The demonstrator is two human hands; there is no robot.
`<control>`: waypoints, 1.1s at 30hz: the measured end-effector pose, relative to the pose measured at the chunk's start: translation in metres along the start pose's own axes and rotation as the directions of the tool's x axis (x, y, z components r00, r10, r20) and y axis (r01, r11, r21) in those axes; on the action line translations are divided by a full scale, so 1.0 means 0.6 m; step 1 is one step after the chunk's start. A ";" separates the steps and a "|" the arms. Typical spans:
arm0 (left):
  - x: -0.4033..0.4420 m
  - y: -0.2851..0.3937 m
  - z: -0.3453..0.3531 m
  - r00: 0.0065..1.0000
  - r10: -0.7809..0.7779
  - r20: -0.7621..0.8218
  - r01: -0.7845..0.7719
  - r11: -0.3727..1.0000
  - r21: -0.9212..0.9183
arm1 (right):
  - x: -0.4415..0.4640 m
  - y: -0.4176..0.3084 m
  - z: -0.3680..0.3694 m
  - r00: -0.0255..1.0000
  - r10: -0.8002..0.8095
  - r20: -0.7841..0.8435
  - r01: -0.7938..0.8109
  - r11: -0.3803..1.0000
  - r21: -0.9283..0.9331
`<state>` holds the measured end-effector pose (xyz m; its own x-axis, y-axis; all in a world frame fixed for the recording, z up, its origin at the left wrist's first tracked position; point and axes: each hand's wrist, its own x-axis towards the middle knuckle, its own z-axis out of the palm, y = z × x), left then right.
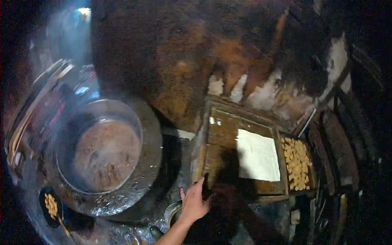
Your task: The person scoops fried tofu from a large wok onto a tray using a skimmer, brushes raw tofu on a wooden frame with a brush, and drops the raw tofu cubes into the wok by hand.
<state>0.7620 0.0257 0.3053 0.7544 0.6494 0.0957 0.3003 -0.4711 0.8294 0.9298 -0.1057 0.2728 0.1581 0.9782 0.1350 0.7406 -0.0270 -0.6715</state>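
Note:
My left hand (pixel 195 204) reaches in from the bottom with its fingers spread. Its fingertips are at the near left corner of a shallow wooden tray (pixel 222 149); whether they touch it, I cannot tell. A white, flat rectangular sheet (pixel 258 157) lies in the tray, partly under shadow. Below the hand, a round container's rim (pixel 169 214) shows, mostly covered by the forearm. My right hand is out of sight.
A large round pot (pixel 141 134) of brownish steaming contents sits in a wide dark surround at left. Small tan pieces (pixel 297 163) fill a section right of the tray. More tan pieces (pixel 51 206) lie in a dark oblong dish at lower left. Long sticks (pixel 28 112) lean farther left.

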 end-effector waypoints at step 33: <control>0.150 0.092 0.297 0.901 -0.317 -0.297 0.434 0.683 0.587 | 0.339 0.582 -0.357 0.976 0.207 0.060 -0.185 0.947 -0.261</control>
<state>0.9506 -0.0481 0.2619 0.4114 0.9114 -0.0134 0.8752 -0.3909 0.2850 1.3602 0.0397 0.2219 0.2684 0.9619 -0.0513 0.8430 -0.2604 -0.4708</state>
